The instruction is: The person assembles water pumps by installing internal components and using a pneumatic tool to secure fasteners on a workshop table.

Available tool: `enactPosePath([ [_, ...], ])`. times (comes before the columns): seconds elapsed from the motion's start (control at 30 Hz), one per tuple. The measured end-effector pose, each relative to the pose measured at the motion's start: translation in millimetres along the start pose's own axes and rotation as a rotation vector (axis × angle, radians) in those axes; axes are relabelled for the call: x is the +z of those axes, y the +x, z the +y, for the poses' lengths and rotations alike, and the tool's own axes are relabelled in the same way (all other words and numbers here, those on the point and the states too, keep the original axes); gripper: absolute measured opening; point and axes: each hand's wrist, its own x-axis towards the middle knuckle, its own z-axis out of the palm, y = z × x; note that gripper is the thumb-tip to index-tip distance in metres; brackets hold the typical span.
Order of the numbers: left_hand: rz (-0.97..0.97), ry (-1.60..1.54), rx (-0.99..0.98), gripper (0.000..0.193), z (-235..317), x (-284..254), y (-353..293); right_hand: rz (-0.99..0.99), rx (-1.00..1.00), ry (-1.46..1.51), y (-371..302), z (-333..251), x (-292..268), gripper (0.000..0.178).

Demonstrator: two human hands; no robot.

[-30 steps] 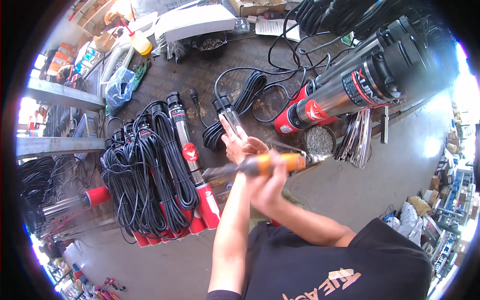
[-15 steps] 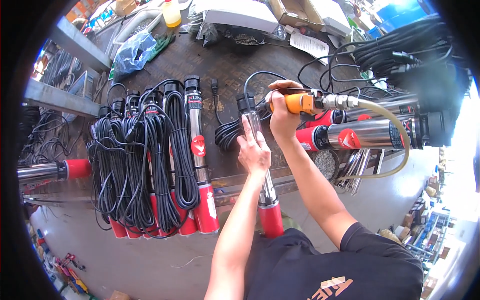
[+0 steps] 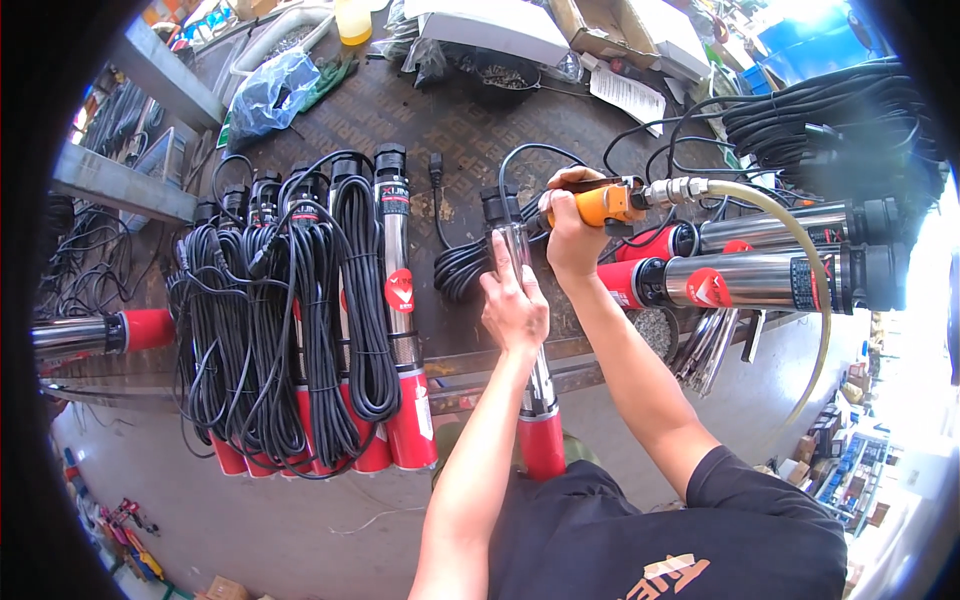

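A slim steel submersible pump (image 3: pixel 541 385) with a red lower end and a black top lies over the bench edge, pointing toward me. My left hand (image 3: pixel 517 312) wraps round its tube, the index finger laid along the steel below the black cap. In my right hand (image 3: pixel 574 232) is an orange air tool (image 3: pixel 606 206), held sideways. Its front end points left toward the pump's top; my fingers hide whether it touches. A pale air hose (image 3: pixel 775 203) runs from the tool's right end. Beside the pump lies a coiled black cable (image 3: pixel 460 272).
Several pumps with bundled black cables (image 3: pixel 290 340) lie in a row to the left. At right, more steel pumps (image 3: pixel 740 278) lie under a large cable coil (image 3: pixel 800 110). Boxes (image 3: pixel 490 25) and a blue plastic bag (image 3: pixel 272 95) sit at the bench's back.
Both hands keep their grips in nearly the same place on the pump and tool. The air hose has swung and hangs lower at the right. The whole view has shifted slightly.
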Motion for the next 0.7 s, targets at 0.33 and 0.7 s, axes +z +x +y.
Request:
enactPosePath([
  [0.33,-0.003,-0.013,0.018,0.067,-2,1,-1,-0.027,-0.006,0.012,0,7,-3,0.020],
  [0.7,0.039,0.017,0.047,0.068,-2,4,-1,-0.051,-0.079,-0.049,-1,17,-5,0.014],
])
